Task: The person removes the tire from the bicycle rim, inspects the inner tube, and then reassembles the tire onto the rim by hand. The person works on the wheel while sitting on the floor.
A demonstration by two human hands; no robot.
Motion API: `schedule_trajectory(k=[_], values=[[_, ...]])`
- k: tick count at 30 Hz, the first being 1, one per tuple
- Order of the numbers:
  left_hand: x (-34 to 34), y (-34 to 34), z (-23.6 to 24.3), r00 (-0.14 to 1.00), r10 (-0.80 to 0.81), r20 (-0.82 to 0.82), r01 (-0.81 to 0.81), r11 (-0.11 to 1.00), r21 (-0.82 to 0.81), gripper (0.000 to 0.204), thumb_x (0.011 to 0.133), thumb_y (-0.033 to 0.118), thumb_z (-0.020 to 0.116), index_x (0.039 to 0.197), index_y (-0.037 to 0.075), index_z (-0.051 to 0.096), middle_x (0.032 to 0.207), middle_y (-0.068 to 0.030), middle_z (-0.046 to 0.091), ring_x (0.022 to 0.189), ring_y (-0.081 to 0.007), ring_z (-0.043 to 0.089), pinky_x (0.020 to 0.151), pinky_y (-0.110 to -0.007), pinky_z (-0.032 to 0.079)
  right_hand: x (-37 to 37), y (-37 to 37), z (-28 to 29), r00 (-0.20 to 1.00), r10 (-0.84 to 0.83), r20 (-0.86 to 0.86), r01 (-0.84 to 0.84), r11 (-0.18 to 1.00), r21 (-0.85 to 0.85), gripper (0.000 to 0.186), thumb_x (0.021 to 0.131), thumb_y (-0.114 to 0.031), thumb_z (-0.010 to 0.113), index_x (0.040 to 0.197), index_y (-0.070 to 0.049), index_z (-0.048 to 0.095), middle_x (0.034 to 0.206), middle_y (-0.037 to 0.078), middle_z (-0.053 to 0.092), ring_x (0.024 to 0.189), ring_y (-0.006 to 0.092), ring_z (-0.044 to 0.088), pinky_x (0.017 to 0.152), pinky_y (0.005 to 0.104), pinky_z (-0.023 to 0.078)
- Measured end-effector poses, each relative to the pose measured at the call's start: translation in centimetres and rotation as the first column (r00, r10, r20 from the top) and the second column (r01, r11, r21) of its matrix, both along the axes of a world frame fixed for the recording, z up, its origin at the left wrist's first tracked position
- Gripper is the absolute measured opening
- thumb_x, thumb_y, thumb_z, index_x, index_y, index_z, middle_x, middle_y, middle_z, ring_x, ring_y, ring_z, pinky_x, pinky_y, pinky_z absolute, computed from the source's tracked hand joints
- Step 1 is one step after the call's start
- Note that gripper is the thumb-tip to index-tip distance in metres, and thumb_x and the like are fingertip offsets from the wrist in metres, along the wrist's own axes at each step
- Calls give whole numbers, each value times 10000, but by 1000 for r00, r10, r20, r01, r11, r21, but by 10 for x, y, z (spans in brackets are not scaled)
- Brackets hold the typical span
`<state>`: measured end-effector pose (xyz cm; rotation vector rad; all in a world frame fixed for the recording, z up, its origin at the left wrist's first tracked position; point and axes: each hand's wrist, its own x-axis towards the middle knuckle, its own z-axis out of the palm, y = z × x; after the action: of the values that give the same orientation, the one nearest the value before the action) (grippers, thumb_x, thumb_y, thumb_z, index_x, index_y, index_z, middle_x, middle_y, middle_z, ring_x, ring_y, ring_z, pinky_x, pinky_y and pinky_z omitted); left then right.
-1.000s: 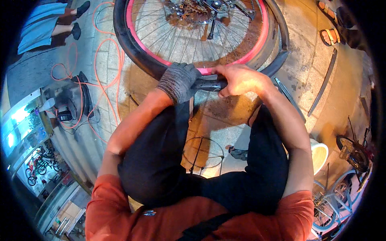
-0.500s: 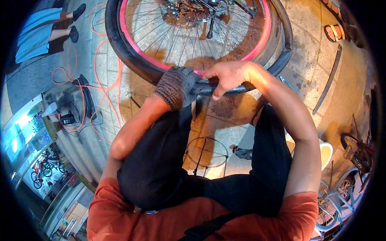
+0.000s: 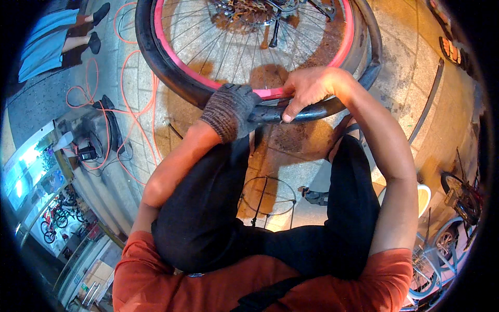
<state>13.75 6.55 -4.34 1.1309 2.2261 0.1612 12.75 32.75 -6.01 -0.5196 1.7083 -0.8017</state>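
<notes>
A bicycle wheel with a pink rim (image 3: 182, 65), spokes and rear gears (image 3: 241, 18) lies before my knees, a black tyre (image 3: 156, 57) around its left side. A glossy black tube (image 3: 325, 108) curves round the right and across the near edge. My left hand (image 3: 231, 109), in a grey knitted glove, has its fingers closed over the tyre and tube at that edge. My bare right hand (image 3: 312, 91) grips the tube just right of it, thumb pressed on top and fingers hidden toward the rim.
Orange hose (image 3: 125, 88) and a black adapter (image 3: 86, 153) lie left, near another person's legs (image 3: 73, 44). A black strip (image 3: 429, 96), a sandalled foot (image 3: 449, 49), a white bucket (image 3: 422, 200) and bikes (image 3: 457, 197) are right. A wire frame (image 3: 265, 195) lies between my knees.
My right hand has shifted right along the tube, leaving more tube showing between the hands. My gloved left hand stays closed at the near edge.
</notes>
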Motion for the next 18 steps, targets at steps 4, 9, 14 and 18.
schedule_trajectory(k=[4,9,14,18], values=[[0,4,5,999,-13,-37,13,1000,5,358,805,373,750,990,67,732,930,-204,694,885,-390,687,799,-513,534,-2,-5,0,999,-7,39,9,999,-39,552,795,-505,842,1089,-41,788,904,102,765,837,219,713,760,392,549],[1,2,9,996,-30,-82,34,998,49,329,834,384,714,965,83,737,908,-195,700,877,-388,685,785,-519,530,-6,-21,1,998,-23,62,30,991,-127,599,805,-552,837,1058,-11,783,865,76,754,806,193,703,729,378,549],[-2,8,25,1000,19,-19,-16,989,146,283,820,335,713,953,87,736,890,-185,706,847,-400,685,767,-526,527,-8,-31,-10,982,-72,174,112,967,-230,680,776,-596,846,1073,12,783,935,86,770,819,211,709,739,381,559],[4,-6,31,991,134,-25,-121,945,303,233,763,193,744,956,70,696,879,-179,693,863,-405,677,800,-520,514,-6,-35,-8,943,-147,299,236,928,-287,610,833,-563,832,1067,-3,779,892,46,744,817,163,692,746,336,559]])
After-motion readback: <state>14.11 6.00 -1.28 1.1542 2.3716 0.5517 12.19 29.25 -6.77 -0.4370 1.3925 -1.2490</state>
